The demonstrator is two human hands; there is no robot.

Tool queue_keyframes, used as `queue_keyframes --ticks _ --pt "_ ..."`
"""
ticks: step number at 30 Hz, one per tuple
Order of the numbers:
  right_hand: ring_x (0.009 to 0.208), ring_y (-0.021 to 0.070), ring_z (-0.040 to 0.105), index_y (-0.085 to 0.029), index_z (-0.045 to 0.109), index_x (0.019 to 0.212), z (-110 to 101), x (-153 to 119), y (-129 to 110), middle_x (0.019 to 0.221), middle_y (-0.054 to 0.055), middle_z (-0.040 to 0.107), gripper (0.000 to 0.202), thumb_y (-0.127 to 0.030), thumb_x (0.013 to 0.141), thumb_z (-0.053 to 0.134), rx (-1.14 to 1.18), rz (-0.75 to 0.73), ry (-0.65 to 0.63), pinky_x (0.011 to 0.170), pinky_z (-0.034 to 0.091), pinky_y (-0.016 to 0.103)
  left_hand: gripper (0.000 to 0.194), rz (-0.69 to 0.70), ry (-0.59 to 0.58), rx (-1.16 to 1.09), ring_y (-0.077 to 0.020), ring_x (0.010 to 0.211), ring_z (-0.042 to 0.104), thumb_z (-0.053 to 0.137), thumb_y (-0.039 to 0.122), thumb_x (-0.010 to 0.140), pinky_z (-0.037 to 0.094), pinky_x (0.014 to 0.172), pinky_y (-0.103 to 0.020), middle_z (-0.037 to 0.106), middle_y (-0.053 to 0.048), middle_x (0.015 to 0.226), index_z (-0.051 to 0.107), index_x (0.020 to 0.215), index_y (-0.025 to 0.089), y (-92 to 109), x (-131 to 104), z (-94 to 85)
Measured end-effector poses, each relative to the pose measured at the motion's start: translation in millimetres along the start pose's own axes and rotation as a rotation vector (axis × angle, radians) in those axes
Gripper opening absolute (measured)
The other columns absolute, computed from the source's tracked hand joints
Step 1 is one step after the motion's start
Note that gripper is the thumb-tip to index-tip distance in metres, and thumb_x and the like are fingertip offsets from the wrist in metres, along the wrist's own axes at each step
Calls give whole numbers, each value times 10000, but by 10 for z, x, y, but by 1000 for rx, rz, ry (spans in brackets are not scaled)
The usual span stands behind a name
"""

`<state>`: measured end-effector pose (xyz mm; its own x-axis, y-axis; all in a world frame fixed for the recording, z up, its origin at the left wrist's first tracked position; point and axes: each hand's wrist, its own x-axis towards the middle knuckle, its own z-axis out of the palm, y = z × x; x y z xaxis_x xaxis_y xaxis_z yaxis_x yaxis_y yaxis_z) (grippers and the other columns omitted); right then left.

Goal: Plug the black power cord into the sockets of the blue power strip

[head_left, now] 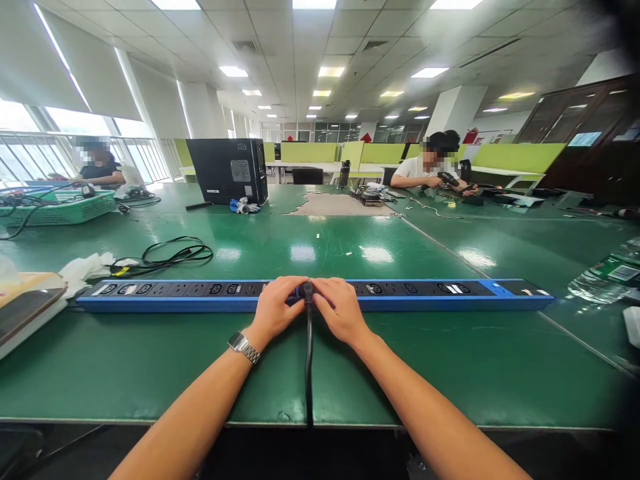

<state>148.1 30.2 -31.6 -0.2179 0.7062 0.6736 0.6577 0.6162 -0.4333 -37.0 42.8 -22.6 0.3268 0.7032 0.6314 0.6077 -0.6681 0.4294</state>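
A long blue power strip (170, 305) with a black socket face lies across the green table in front of me. At its middle stands a black plug (309, 291), its thick black cord (309, 360) running toward me and over the table's front edge. My left hand (277, 303), with a metal-banded watch (245, 347) on the wrist, closes on the plug from the left. From the other side my right hand (340, 307) closes on it too. Both hands rest over the strip, thumbs at the near side. Fingers and plug cover the socket beneath.
A coiled black cable (175, 253) lies behind the strip. Farther back are a black computer case (227, 170) and a green basket (75, 208). A plastic bottle (610, 270) lies at right. A person (417, 170) handles a dark tool; another person (100, 170) sits at far left.
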Motion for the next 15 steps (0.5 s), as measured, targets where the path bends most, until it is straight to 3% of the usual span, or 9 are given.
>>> queue_keyframes --ticks 3,8,15 --pt "1069 232 591 -262 682 1137 0 -17 9 1141 41 709 307 -266 898 490 9 40 60 939 432 425 315 -66 39 34 -196 1032 625 568 203 865 483 924 -350 710 -31 1112 623 1172 245 12 2 9" --pt "1000 237 612 -254 716 929 -15 -50 45 1006 36 734 236 -215 828 507 34 168 170 904 447 422 403 -115 -14 166 -217 1038 618 523 166 870 468 899 -374 708 -32 1119 585 1255 267 70 13 24" --pt "949 233 624 -251 706 801 7 -43 21 930 34 741 198 -231 834 512 23 175 209 868 440 414 401 -141 -39 256 -226 1056 612 511 186 881 453 909 -392 706 -45 1129 585 1265 274 107 34 62"
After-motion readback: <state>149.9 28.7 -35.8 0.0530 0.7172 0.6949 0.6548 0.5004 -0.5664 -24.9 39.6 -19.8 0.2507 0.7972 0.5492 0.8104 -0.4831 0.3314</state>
